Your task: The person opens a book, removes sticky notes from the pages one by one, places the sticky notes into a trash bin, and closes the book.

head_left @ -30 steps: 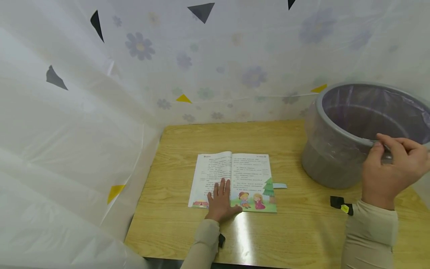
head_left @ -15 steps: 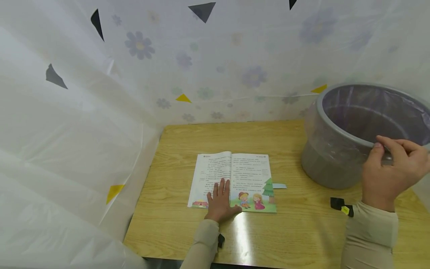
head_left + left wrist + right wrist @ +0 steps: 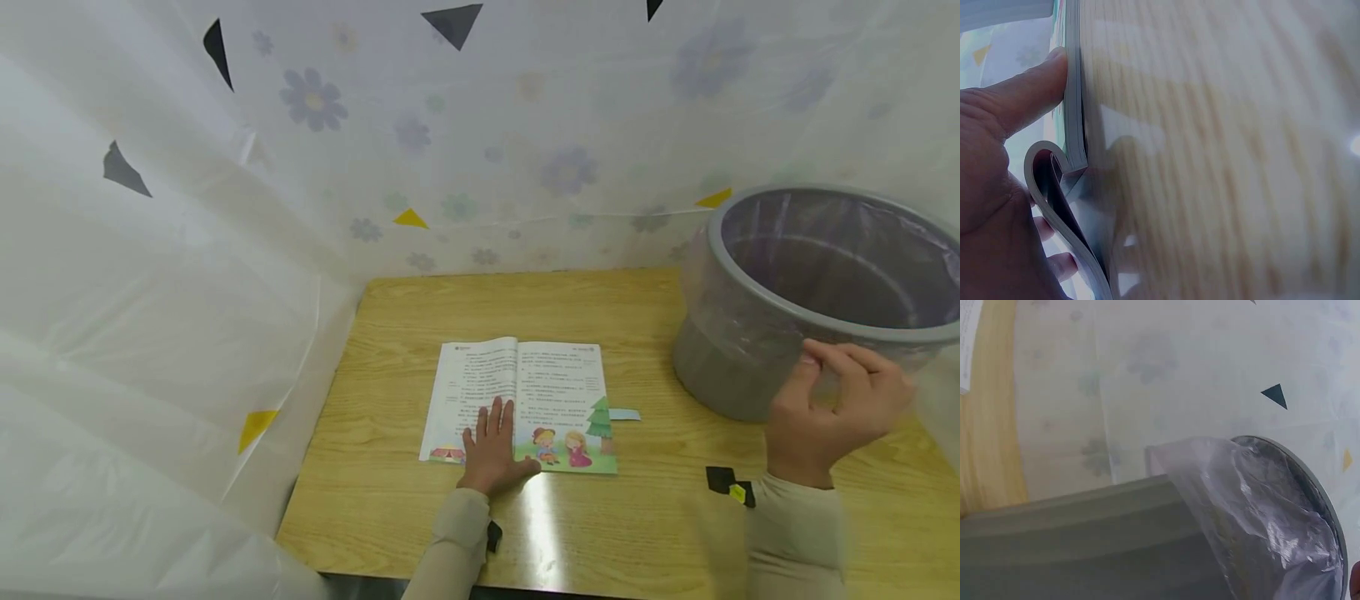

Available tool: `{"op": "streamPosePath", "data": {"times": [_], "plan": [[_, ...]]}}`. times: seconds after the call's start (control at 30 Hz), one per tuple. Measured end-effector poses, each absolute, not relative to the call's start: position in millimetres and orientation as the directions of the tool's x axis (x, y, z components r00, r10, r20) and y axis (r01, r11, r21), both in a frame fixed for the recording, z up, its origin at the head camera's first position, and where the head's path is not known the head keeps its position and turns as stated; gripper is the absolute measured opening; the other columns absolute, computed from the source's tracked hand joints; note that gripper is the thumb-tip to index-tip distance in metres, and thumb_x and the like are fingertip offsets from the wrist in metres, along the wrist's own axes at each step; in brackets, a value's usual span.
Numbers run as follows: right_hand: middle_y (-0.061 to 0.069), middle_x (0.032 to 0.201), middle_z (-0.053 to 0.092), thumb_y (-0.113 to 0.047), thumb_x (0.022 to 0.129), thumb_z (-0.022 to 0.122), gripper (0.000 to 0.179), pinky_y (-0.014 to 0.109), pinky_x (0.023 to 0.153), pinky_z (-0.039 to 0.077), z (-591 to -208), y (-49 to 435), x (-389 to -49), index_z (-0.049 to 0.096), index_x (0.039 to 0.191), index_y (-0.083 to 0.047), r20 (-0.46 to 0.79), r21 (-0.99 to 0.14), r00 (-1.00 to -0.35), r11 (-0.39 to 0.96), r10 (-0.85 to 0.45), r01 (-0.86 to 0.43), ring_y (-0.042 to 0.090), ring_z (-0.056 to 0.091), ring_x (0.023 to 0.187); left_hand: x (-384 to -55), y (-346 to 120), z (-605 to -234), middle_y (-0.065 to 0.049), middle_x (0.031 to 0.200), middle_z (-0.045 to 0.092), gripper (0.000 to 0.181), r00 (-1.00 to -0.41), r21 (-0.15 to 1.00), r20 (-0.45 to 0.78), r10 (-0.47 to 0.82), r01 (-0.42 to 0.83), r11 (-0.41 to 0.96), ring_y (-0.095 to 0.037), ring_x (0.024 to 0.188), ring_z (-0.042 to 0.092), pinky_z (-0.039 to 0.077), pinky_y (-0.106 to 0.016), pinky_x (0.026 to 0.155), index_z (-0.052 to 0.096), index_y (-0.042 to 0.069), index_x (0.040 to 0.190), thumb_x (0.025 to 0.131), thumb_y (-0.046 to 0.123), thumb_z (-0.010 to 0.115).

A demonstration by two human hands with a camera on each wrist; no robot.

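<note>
An open book (image 3: 558, 383) with printed text and cartoon pictures lies on the wooden table (image 3: 397, 308). My left hand (image 3: 492, 457) rests with spread fingers on its lower left page, thumb across the lower edge by the fold. The left wrist view shows the thumb of my left hand (image 3: 1029, 94) against the page edges. At the right stands a large grey bin (image 3: 720, 367) lined with a thin clear plastic bag (image 3: 1254, 506). In front of its rim is my right hand (image 3: 832, 412), thumb and index fingertips together, other fingers curled. Nothing shows between the fingertips.
A light blue strip (image 3: 624, 414) pokes out from the book's right side. Behind the table hangs a pale flower-patterned sheet (image 3: 525, 108), with black and yellow triangles on it. White sheeting (image 3: 165, 317) closes off the left side.
My right hand has drawn back from the bin's rim, moving left and toward me. My left hand and the book have stayed in place.
</note>
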State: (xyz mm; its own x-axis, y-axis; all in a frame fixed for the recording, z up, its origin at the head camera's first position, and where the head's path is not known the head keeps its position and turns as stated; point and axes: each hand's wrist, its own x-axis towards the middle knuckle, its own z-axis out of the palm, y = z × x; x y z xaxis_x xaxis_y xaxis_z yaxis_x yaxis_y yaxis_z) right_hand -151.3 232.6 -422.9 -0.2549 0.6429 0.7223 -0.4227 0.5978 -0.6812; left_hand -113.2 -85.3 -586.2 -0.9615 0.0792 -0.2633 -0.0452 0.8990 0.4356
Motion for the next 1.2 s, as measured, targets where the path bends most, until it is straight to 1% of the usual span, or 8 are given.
{"op": "streamPosePath", "data": {"times": [0.13, 0.27, 0.37, 0.43, 0.57, 0.67, 0.8, 1.2], "plan": [[-0.022, 0.088, 0.062, -0.009, 0.083, 0.059, 0.025, 0.028, 0.096, 0.035, -438, 218, -149, 0.075, 0.078, 0.009, 0.721, -0.674, -0.265, 0.559, 0.640, -0.482, -0.008, 0.049, 0.091, -114, -85, -589, -0.008, 0.170, 0.005, 0.109, -0.961, 0.442, -0.265, 0.081, -0.047, 0.896, -0.038, 0.156, 0.010, 0.015, -0.071, 0.117, 0.009, 0.016, 0.161, 0.082, 0.056, 0.073], [0.014, 0.078, 0.067, -0.006, 0.082, 0.060, 0.022, 0.024, 0.092, 0.033, -462, 210, -151, 0.073, 0.077, 0.010, 0.748, -0.654, -0.325, 0.559, 0.578, -0.510, -0.009, 0.049, 0.088, -115, -86, -591, -0.007, 0.170, 0.005, 0.109, -0.961, 0.429, -0.265, 0.079, -0.044, 0.902, -0.038, 0.156, 0.010, 0.016, -0.071, 0.117, 0.009, 0.017, 0.161, 0.082, 0.056, 0.073], [0.030, 0.084, 0.064, -0.002, 0.084, 0.060, 0.018, 0.021, 0.090, 0.029, -488, 207, -149, 0.074, 0.082, 0.010, 0.753, -0.656, -0.470, 0.582, 0.461, -0.481, -0.007, 0.047, 0.091, -116, -86, -591, -0.007, 0.170, 0.005, 0.109, -0.961, 0.419, -0.264, 0.078, -0.042, 0.907, -0.037, 0.156, 0.010, 0.016, -0.071, 0.117, 0.009, 0.017, 0.161, 0.082, 0.056, 0.073], [0.030, 0.089, 0.066, 0.002, 0.086, 0.061, 0.015, 0.025, 0.089, 0.030, -506, 204, -147, 0.074, 0.086, 0.009, 0.717, -0.671, -0.592, 0.596, 0.368, -0.442, 0.002, 0.049, 0.092, -116, -86, -590, -0.007, 0.170, 0.005, 0.109, -0.963, 0.418, -0.259, 0.078, -0.040, 0.908, -0.038, 0.156, 0.010, 0.016, -0.071, 0.117, 0.009, 0.016, 0.161, 0.081, 0.056, 0.073], [0.024, 0.103, 0.066, 0.001, 0.090, 0.062, 0.013, 0.039, 0.084, 0.035, -539, 195, -141, 0.073, 0.096, 0.004, 0.508, -0.747, -0.830, 0.597, 0.229, -0.293, 0.030, 0.050, 0.098, -115, -86, -589, -0.008, 0.170, 0.006, 0.109, -0.963, 0.423, -0.259, 0.076, -0.042, 0.905, -0.038, 0.156, 0.010, 0.016, -0.071, 0.117, 0.010, 0.016, 0.161, 0.081, 0.055, 0.074], [0.024, 0.112, 0.063, -0.005, 0.093, 0.062, 0.016, 0.053, 0.089, 0.037, -558, 186, -139, 0.072, 0.104, 0.002, 0.341, -0.771, -0.929, 0.608, 0.141, -0.191, 0.042, 0.050, 0.107, -114, -86, -588, -0.007, 0.170, 0.006, 0.109, -0.963, 0.426, -0.259, 0.072, -0.048, 0.903, -0.038, 0.156, 0.010, 0.016, -0.071, 0.117, 0.010, 0.016, 0.161, 0.081, 0.054, 0.074], [0.027, 0.115, 0.062, -0.007, 0.093, 0.063, 0.020, 0.061, 0.096, 0.037, -572, 177, -138, 0.071, 0.109, 0.003, 0.234, -0.761, -0.971, 0.631, 0.054, -0.149, 0.047, 0.050, 0.112, -114, -86, -587, -0.007, 0.170, 0.005, 0.109, -0.962, 0.427, -0.263, 0.068, -0.053, 0.903, -0.037, 0.156, 0.009, 0.015, -0.070, 0.118, 0.010, 0.016, 0.161, 0.081, 0.054, 0.074], [0.026, 0.126, 0.064, -0.013, 0.095, 0.062, 0.032, 0.057, 0.103, 0.038, -586, 169, -145, 0.067, 0.123, 0.002, 0.064, -0.714, -0.995, 0.693, -0.075, -0.098, 0.044, 0.050, 0.120, -113, -85, -586, -0.007, 0.170, 0.006, 0.109, -0.962, 0.428, -0.263, 0.073, -0.048, 0.902, -0.037, 0.156, 0.010, 0.016, -0.070, 0.117, 0.011, 0.016, 0.161, 0.081, 0.054, 0.074]]}}
